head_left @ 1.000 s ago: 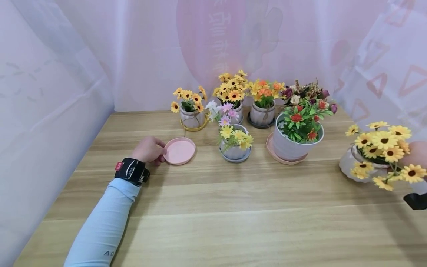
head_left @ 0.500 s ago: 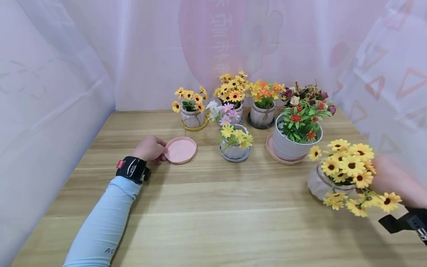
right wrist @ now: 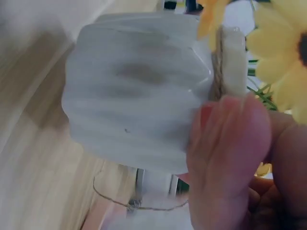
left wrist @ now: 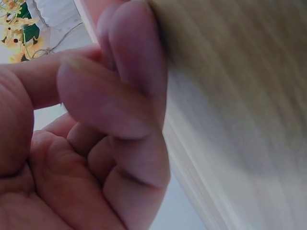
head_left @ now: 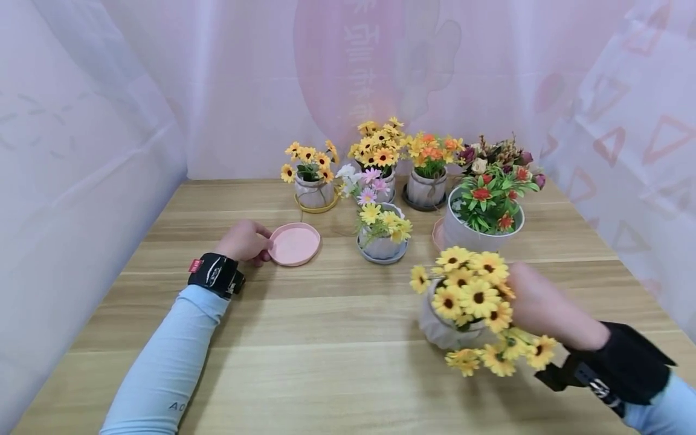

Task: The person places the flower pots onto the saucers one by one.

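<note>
In the head view a round pink saucer point(head_left: 296, 244) lies on the wooden table, left of the middle. My left hand point(head_left: 243, 241) pinches its left rim; in the left wrist view the curled fingers point(left wrist: 139, 52) are close to the tabletop. My right hand point(head_left: 535, 302) grips a whitish-grey ribbed flowerpot point(head_left: 437, 323) by its neck, right of the middle. Yellow daisy-like flowers point(head_left: 473, 296) with dark centres spill out of it. The pot's smooth side point(right wrist: 139, 96) and the twine point(right wrist: 218, 62) round its neck show in the right wrist view.
A small pot of mixed flowers point(head_left: 380, 244) stands on a blue-grey saucer between the hands. Behind the held flowers is a larger white pot point(head_left: 470, 232) with red flowers. Several other potted flowers point(head_left: 315, 193) line the back, before a pale printed curtain point(head_left: 239, 90).
My right hand has carried the flowerpot leftward across the table from the right edge, tilted. My left hand and the pink saucer have stayed in place.
</note>
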### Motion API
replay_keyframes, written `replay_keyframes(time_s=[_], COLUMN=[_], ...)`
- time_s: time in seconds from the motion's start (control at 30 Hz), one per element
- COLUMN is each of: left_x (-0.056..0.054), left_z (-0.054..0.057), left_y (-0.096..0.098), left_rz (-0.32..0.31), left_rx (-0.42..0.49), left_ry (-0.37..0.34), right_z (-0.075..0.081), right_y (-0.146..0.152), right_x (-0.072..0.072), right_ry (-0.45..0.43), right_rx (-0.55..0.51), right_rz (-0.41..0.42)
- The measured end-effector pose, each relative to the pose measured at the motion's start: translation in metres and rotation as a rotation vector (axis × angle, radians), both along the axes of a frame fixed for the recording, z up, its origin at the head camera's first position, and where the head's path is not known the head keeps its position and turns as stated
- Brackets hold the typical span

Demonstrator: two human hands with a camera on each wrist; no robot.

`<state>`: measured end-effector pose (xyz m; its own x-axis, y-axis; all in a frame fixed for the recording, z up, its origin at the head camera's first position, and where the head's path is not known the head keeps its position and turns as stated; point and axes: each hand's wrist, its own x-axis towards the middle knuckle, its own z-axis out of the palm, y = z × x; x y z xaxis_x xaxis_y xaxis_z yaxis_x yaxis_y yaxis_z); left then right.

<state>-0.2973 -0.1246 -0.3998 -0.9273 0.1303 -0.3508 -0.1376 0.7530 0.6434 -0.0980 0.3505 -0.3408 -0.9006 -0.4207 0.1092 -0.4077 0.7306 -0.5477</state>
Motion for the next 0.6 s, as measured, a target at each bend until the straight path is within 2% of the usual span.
replay_keyframes(time_s=[0.1, 0.2, 0.27, 0.4, 0.6], left_x=[0.001, 0.001, 0.001, 0.001, 0.002], left_z=[0.001, 0.003, 0.003, 0.004, 0.003], left_y=[0.0, 0.0, 0.0, 0.001, -0.002], left_rz=[0.002, 0.0, 0.003, 0.001, -0.027], left_rx=[0.013, 0.021, 0.02, 0.005, 0.036], left_ry=[-0.001, -0.003, -0.006, -0.014, 0.027], right_z=[0.009, 0.013, 0.015, 0.02, 0.037], right_y=[-0.035, -0.069, -0.091, -0.131, -0.189], right_x=[-0.007, -0.02, -0.029, -0.047, -0.078], right_ry=[-0.072, -0.059, -0.052, -0.096, -0.196], right_rx=[0.018, 0.04, 0.02, -0.024, -0.06], right_rz=[-0.051, -0.023, 0.02, 0.049, -0.016])
